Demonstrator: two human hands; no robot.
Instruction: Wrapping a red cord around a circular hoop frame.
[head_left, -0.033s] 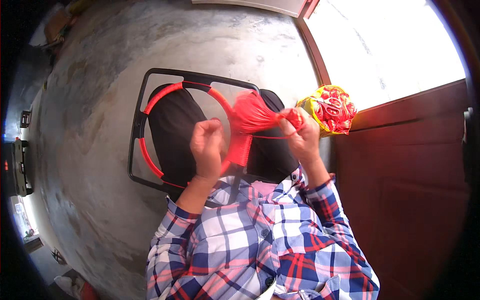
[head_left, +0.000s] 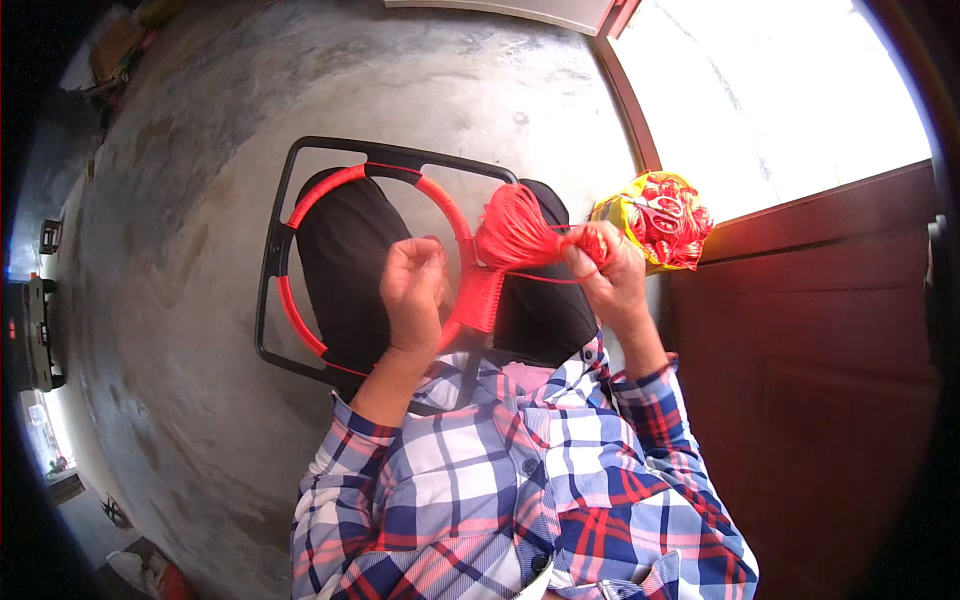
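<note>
Across my lap rests a black rectangular frame [head_left: 268, 285] with a round ring [head_left: 288, 300] inside it, wrapped in red cord along several stretches. On the ring's right side is a wide band of tight red cord wraps [head_left: 480, 298]. My right hand [head_left: 610, 280] is closed around a gathered red cord bundle [head_left: 515, 230], whose loops fan out to the left against the ring. A single strand runs from the band towards that hand. My left hand [head_left: 413, 290] is raised over the ring, thumb and fingers pinched together; whatever they hold is hidden.
A yellow bag [head_left: 628, 215] filled with shiny red packets stands on the floor beyond my right hand. A dark red door panel [head_left: 800, 380] closes off the right side, beside a bright doorway. Grey concrete floor [head_left: 190, 250] spreads to the left.
My right hand has shifted slightly right and down with the cord bundle. The bundle's loops, blurred before, now look sharp. My left hand has barely moved.
</note>
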